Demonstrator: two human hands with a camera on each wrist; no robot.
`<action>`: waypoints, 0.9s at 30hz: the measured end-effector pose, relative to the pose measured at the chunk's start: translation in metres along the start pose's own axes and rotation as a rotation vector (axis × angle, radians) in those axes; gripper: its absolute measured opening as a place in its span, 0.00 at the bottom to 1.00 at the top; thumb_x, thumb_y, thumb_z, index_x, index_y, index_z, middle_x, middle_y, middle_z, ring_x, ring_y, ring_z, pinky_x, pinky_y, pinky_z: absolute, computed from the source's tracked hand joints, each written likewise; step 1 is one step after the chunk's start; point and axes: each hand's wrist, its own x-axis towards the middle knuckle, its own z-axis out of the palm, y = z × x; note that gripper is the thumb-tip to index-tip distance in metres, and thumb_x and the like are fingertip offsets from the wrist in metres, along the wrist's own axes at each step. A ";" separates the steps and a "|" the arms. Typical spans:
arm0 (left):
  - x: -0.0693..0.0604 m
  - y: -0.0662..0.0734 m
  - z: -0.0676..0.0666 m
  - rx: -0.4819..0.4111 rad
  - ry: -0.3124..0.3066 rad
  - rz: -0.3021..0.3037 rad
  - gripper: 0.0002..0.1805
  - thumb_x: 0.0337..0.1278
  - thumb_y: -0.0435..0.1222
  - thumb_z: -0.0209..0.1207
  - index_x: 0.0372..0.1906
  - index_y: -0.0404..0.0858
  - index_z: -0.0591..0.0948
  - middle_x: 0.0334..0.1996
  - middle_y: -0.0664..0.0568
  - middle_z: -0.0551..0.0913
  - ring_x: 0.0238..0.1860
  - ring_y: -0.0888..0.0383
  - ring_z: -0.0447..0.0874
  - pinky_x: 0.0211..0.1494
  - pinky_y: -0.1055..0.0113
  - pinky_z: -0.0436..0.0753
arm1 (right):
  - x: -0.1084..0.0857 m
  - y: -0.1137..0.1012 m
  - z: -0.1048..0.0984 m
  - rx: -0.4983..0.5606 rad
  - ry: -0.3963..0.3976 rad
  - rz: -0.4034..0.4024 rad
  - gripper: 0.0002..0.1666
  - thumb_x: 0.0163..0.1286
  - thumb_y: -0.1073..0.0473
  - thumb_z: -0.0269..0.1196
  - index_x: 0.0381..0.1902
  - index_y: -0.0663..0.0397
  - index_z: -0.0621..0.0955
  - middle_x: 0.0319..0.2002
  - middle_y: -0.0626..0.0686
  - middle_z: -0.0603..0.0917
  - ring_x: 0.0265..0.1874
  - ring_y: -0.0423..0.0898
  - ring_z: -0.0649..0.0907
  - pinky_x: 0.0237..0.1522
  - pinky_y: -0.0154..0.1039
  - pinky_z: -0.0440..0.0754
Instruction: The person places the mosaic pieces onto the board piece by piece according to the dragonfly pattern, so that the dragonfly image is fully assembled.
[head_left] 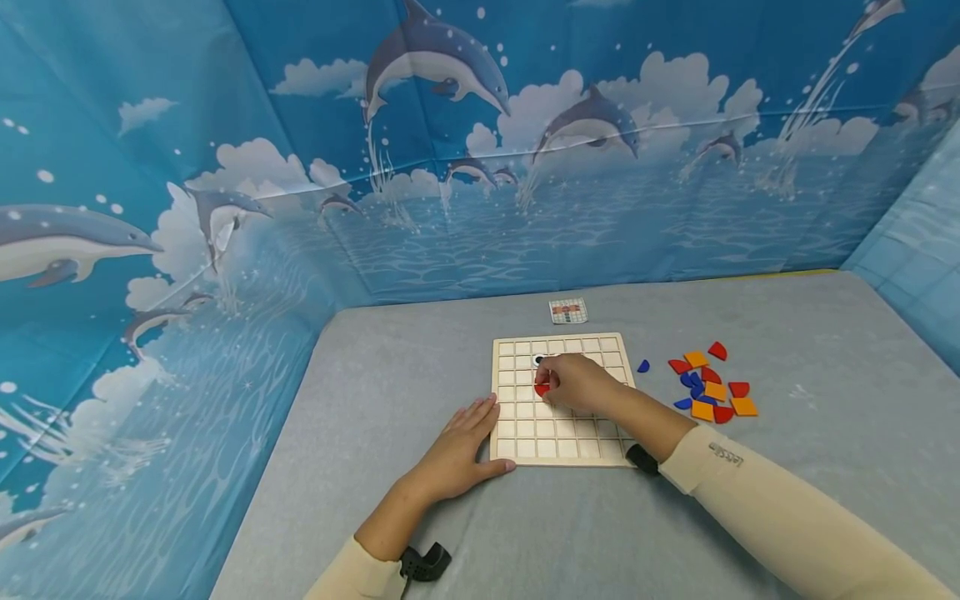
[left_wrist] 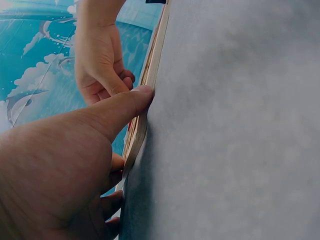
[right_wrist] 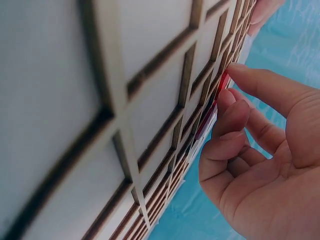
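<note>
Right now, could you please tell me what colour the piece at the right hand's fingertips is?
The piece is red, seen best in the head view.

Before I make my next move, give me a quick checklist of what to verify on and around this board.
1. Left hand touching the board: ok, at its near left corner.
2. Right hand holding the red piece: ok, pinched over the grid.
3. Red piece seated flat in a cell: cannot tell, the hand hides part of it.
4. Card uncovered: ok, lying beyond the board's far edge.
5. Card's exact pattern: cannot tell, too small.
6. Loose pieces all together: not ok, one blue piece lies apart, nearer the board.
</note>
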 end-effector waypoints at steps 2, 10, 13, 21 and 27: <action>0.000 0.000 0.000 0.001 0.000 0.003 0.50 0.63 0.59 0.62 0.81 0.39 0.55 0.83 0.53 0.49 0.83 0.52 0.46 0.84 0.50 0.51 | 0.000 0.000 0.000 -0.015 0.001 0.000 0.10 0.62 0.64 0.71 0.41 0.55 0.83 0.26 0.49 0.79 0.26 0.43 0.75 0.29 0.36 0.72; -0.001 0.001 -0.001 -0.004 0.000 0.000 0.50 0.63 0.58 0.62 0.81 0.39 0.55 0.83 0.52 0.49 0.83 0.51 0.46 0.84 0.49 0.51 | 0.001 0.002 -0.004 0.018 0.001 0.041 0.12 0.64 0.63 0.70 0.45 0.56 0.83 0.27 0.50 0.80 0.24 0.43 0.75 0.28 0.36 0.73; -0.001 0.002 -0.001 -0.002 -0.002 -0.002 0.50 0.63 0.58 0.62 0.81 0.39 0.55 0.83 0.52 0.49 0.83 0.51 0.46 0.84 0.49 0.51 | -0.002 0.003 -0.011 0.053 0.015 0.058 0.13 0.65 0.62 0.69 0.47 0.55 0.83 0.29 0.50 0.81 0.25 0.44 0.76 0.28 0.36 0.74; -0.001 0.002 -0.001 0.002 -0.001 -0.007 0.50 0.63 0.57 0.63 0.80 0.39 0.55 0.83 0.52 0.50 0.83 0.51 0.47 0.84 0.50 0.51 | -0.014 0.006 -0.030 0.176 0.095 0.081 0.16 0.68 0.58 0.67 0.52 0.55 0.83 0.36 0.52 0.82 0.29 0.47 0.77 0.30 0.38 0.76; -0.003 0.004 -0.001 -0.003 -0.003 -0.007 0.50 0.63 0.57 0.63 0.80 0.39 0.56 0.83 0.53 0.50 0.83 0.51 0.46 0.84 0.50 0.51 | -0.027 0.008 -0.045 0.275 0.185 0.068 0.17 0.72 0.54 0.66 0.55 0.53 0.82 0.38 0.54 0.81 0.31 0.49 0.78 0.31 0.40 0.77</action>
